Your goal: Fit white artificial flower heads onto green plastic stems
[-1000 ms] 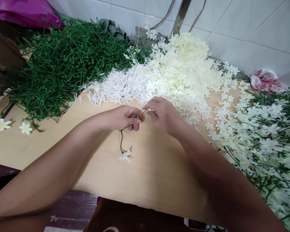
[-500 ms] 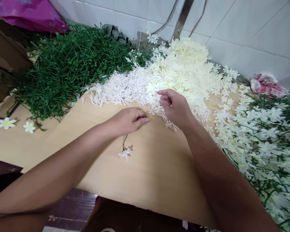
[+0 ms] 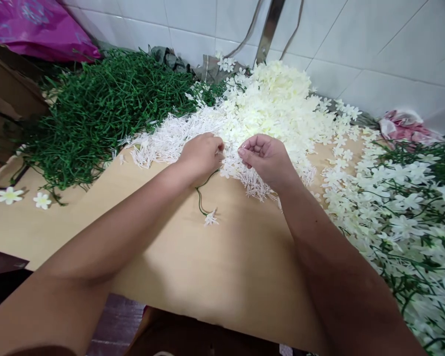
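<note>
My left hand [image 3: 202, 154] is closed on a thin green stem [image 3: 201, 194] that hangs down to a small white flower [image 3: 210, 218] on the wooden board [image 3: 215, 267]. My right hand [image 3: 267, 159] faces it a few centimetres away, fingers curled and thumb pinched to fingertip on something too small to make out. Both hands hover at the near edge of a heap of white plastic stamen pieces [image 3: 178, 133]. Behind them lies a large pile of cream petal blossoms [image 3: 282, 99].
A big tangle of bare green stems [image 3: 96, 104] fills the left back. Finished flower sprigs [image 3: 408, 207] cover the right side. Two loose flowers [image 3: 9, 195] lie at the far left. A magenta bag [image 3: 37, 27] and white tiled wall [image 3: 356, 39] stand behind.
Both hands moved away from me to the white heap's edge, the left carrying the stem and its flower along the board. The right hand came back toward the left, fingers pinched.
</note>
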Demonstrator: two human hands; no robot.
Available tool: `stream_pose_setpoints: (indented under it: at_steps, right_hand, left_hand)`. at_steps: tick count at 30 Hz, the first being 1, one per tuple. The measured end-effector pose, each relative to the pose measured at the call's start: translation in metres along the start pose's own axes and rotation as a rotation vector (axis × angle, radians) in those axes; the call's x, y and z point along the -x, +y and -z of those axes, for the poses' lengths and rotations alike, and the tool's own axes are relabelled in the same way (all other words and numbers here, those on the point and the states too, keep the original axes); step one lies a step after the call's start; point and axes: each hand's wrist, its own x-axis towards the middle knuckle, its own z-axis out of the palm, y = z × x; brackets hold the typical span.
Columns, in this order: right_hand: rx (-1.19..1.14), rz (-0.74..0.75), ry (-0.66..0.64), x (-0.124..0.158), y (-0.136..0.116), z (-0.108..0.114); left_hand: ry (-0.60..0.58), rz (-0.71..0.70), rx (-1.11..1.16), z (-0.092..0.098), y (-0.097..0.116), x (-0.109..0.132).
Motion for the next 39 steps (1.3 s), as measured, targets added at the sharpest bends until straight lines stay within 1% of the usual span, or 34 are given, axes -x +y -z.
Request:
stream_pose_setpoints:
  at_steps: [3,5,7,10,13,15,19,29,39]
  right_hand:
    - [0.016,-0.001,-0.001,0.001,0.005,-0.004]
    - [0.071,0.028,0.028,0.001,0.007,-0.007]
    - [0.151,0.089,0.079,0.002,0.009,-0.010]
    - [0.268,0.226,0.158,0.003,0.013,-0.015]
    - [0.353,0.346,0.208,0.005,0.017,-0.018]
    - [0.402,0.376,0.211,0.006,0.019,-0.019]
    - [0.418,0.372,0.184,0.007,0.019,-0.019]
    - [0.315,0.291,0.142,0.007,0.019,-0.018]
    - [0.380,0.332,0.123,0.008,0.015,-0.016]
  left_hand:
    - [0.033,-0.018,0.003,-0.004,-0.002,-0.001]
    - [0.046,-0.024,0.058,-0.003,-0.004,0.000]
    - [0.036,-0.003,0.144,0.000,-0.006,0.001]
    - [0.014,0.029,0.288,0.006,-0.007,0.003]
    - [-0.019,0.003,0.420,0.012,-0.005,0.005]
    - [-0.059,-0.014,0.485,0.014,-0.003,0.005]
    - [-0.118,-0.018,0.550,0.014,-0.001,0.005]
    - [-0.140,0.029,0.615,0.018,-0.003,0.003]
    - [-0.141,0.022,0.639,0.021,-0.003,0.004]
